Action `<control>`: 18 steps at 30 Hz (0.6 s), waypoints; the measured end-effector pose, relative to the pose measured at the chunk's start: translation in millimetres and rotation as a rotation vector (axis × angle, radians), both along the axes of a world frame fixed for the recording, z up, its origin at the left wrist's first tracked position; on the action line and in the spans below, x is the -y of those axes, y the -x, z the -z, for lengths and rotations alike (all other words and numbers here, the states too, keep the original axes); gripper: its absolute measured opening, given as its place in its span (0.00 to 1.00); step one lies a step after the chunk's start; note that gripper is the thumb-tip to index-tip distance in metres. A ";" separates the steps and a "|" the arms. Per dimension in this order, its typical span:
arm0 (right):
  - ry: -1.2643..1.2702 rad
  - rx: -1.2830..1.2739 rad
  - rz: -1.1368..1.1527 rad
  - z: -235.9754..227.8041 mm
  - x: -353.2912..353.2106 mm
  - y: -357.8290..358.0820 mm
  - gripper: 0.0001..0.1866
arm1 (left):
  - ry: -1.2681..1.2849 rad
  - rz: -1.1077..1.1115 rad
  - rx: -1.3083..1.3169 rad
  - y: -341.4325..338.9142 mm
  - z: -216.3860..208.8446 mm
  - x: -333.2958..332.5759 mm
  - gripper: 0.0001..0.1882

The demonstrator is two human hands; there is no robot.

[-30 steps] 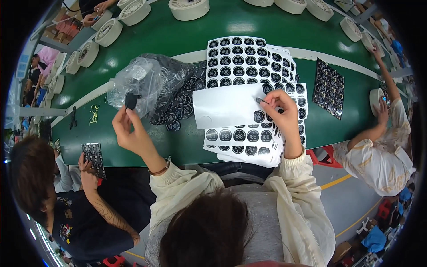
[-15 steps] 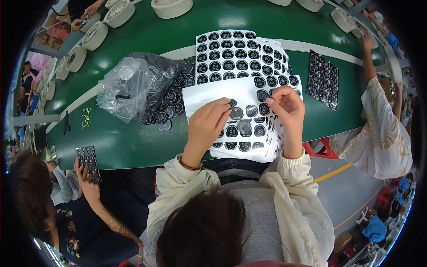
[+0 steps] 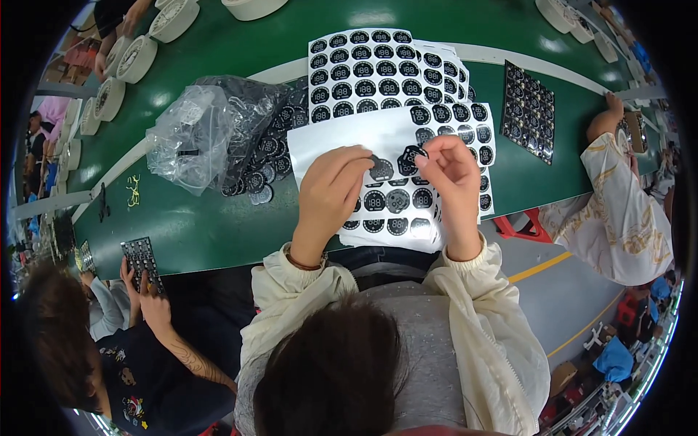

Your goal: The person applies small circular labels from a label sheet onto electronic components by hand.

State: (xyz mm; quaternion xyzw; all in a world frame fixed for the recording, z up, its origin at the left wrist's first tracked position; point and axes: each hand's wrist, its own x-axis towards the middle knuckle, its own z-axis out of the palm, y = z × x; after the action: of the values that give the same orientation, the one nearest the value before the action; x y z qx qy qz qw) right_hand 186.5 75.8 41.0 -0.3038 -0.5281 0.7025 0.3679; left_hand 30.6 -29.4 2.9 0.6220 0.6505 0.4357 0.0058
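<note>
Thumb and forefinger of your right hand (image 3: 454,178) pinched on a black sticker (image 3: 411,159)

Your forearms come up from the near edge in loose cream sleeves (image 3: 459,270), gathered at the wrists. Your right palm turns inward, its fingers curled, with the round sticker held just over the paper. Your left hand (image 3: 329,195) arches with its back upward, fingers together and slanting toward the other hand; its fingertips meet the edge of a dark round disc (image 3: 381,170), though whether they grip it you cannot tell.

Under both hands lies a smooth white sticker sheet (image 3: 345,126), bare on its left part and carrying rows of glossy black rounds on its right. It rests across a thick, uneven stack of sheets (image 3: 363,70) with similar rounds. Left of the stack, small flat discs (image 3: 270,149) lie heaped beside a crinkled clear plastic bag (image 3: 190,138). Well to the right, a thin dark panel (image 3: 528,112) shows a grid of small parts on the shiny green table (image 3: 240,225). Farther off stand round, off-white plastic housings (image 3: 173,20).
</note>
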 end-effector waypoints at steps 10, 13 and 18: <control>0.021 -0.031 0.008 14.1 -1.7 2.7 0.09 | 0.116 0.227 -0.025 -17.2 -14.5 7.3 0.17; -0.002 -0.017 0.022 13.1 0.4 4.7 0.08 | 0.123 0.238 -0.033 -20.1 -13.7 8.9 0.19; 0.006 -0.001 0.022 12.0 0.8 3.6 0.08 | 0.032 0.114 -0.120 -10.7 -21.5 19.0 0.19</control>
State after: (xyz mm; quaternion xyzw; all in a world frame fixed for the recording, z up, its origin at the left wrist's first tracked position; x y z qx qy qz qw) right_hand 182.9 75.0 29.0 -0.3101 -0.5225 0.7002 0.3749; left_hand 41.3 -48.5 24.4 0.6829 0.6200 0.3862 0.0018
